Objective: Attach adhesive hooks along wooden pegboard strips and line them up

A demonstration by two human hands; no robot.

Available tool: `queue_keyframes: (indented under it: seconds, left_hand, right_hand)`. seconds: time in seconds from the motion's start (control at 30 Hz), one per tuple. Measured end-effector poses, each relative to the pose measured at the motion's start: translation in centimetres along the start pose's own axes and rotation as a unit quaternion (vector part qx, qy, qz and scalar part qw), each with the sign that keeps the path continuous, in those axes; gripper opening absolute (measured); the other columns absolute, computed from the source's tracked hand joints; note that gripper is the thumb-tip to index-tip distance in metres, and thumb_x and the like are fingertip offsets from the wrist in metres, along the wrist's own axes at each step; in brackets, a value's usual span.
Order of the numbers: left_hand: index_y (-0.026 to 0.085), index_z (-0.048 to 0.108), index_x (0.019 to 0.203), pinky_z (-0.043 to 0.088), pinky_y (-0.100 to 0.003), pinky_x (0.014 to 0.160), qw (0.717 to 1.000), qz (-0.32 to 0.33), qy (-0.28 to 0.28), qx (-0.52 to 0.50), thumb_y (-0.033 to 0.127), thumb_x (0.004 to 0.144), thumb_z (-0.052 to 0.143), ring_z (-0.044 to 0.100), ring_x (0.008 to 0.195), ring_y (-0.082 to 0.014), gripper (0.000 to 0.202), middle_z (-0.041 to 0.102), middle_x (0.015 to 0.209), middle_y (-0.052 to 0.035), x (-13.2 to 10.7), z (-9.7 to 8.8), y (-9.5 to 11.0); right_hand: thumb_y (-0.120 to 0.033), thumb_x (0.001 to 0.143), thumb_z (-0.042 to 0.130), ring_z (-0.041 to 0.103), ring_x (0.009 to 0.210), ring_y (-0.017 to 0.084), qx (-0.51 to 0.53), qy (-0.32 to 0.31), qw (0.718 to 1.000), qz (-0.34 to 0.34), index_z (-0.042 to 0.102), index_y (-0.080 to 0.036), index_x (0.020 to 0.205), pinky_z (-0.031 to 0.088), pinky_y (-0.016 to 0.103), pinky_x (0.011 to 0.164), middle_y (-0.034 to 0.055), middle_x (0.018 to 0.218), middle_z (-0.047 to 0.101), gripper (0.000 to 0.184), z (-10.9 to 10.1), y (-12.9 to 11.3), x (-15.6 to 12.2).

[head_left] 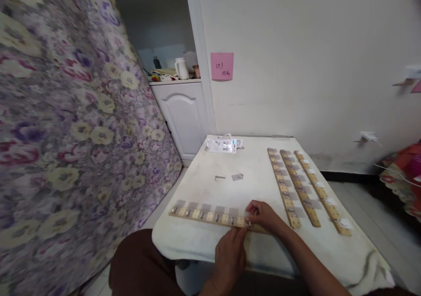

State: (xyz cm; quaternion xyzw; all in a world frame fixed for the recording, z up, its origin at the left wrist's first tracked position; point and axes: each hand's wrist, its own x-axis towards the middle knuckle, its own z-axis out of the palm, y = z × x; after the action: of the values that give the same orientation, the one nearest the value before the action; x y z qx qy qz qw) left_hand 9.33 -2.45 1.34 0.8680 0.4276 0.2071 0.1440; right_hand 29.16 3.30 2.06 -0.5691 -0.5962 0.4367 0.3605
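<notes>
A pale wooden strip (197, 215) lies across the front of the table, with small shiny metal pieces along it and square translucent tabs beside them. My right hand (263, 215) is over the strip's right part, thumb and fingers pinched at a small metal piece (249, 224). My left hand (231, 250) comes from the near side, fingers pressed together, tips at the strip's front edge beside that piece. What the left fingertips grip is hidden. Beyond the strip lie a loose thin metal hook (220, 177) and a metal piece with a translucent tab (238, 176).
Three similar strips with metal pieces, a left one (284, 186), a middle one (299, 186) and a right one (321, 190), lie at the right of the white-covered table (204, 186). Flat clear packets (219, 146) lie at the back. A floral curtain (82, 133) hangs left.
</notes>
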Motion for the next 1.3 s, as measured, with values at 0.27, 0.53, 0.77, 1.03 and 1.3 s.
queue_keyframes:
  seconds: [0.27,0.53,0.77,1.03,1.3]
  left_hand:
    - [0.028,0.036,0.134,0.047,-0.033,0.080,1.000,0.001,-0.009,0.017,0.001,0.073,0.041,0.054,0.098,-0.0202,0.067,0.056,0.111,-0.0062,0.0,-0.3,0.3]
    - [0.025,0.042,0.130,0.048,-0.032,0.079,1.000,0.003,-0.011,0.017,0.001,0.072,0.041,0.055,0.097,-0.0205,0.062,0.056,0.111,-0.0072,0.1,-0.8,0.5]
    - [0.025,0.038,0.133,0.049,-0.033,0.078,1.000,0.018,0.012,-0.002,0.003,0.077,0.038,0.057,0.094,-0.0201,0.060,0.057,0.106,-0.0067,0.0,-0.8,0.3]
    - [0.025,0.043,0.129,0.050,-0.034,0.082,0.998,0.036,0.051,-0.021,0.005,0.080,0.038,0.058,0.099,-0.0202,0.053,0.059,0.113,-0.0076,-0.2,-0.8,0.1]
    - [0.024,0.047,0.121,0.049,-0.031,0.085,0.988,0.077,0.054,-0.119,0.012,0.087,0.039,0.056,0.100,-0.0173,0.037,0.060,0.109,-0.0064,0.4,-3.8,0.5]
  right_hand:
    - [-0.025,0.059,0.073,0.052,0.062,0.012,0.008,-0.008,1.000,0.001,0.064,-0.016,0.081,0.039,0.022,0.056,-0.0020,0.067,0.061,0.026,-0.3,-0.1,0.0]
    - [-0.035,0.074,0.061,0.056,0.066,0.015,0.007,-0.017,1.000,-0.018,0.067,-0.016,0.086,0.041,0.025,0.061,0.0010,0.070,0.064,0.023,-1.1,-1.0,-0.4]
    - [-0.033,0.077,0.055,0.057,0.069,0.017,-0.010,-0.002,0.999,-0.036,0.067,-0.015,0.087,0.042,0.027,0.064,0.0030,0.074,0.066,0.023,-1.4,-1.1,-0.6]
    - [-0.028,0.078,0.048,0.059,0.077,0.020,-0.074,0.085,0.991,-0.065,0.066,-0.017,0.085,0.044,0.030,0.071,0.0051,0.081,0.068,0.022,-2.5,-1.8,-0.8]
    - [-0.030,0.079,0.047,0.059,0.070,0.019,-0.066,0.160,0.983,-0.059,0.065,-0.020,0.086,0.044,0.030,0.066,0.0032,0.075,0.066,0.022,-5.3,-3.6,-1.7]
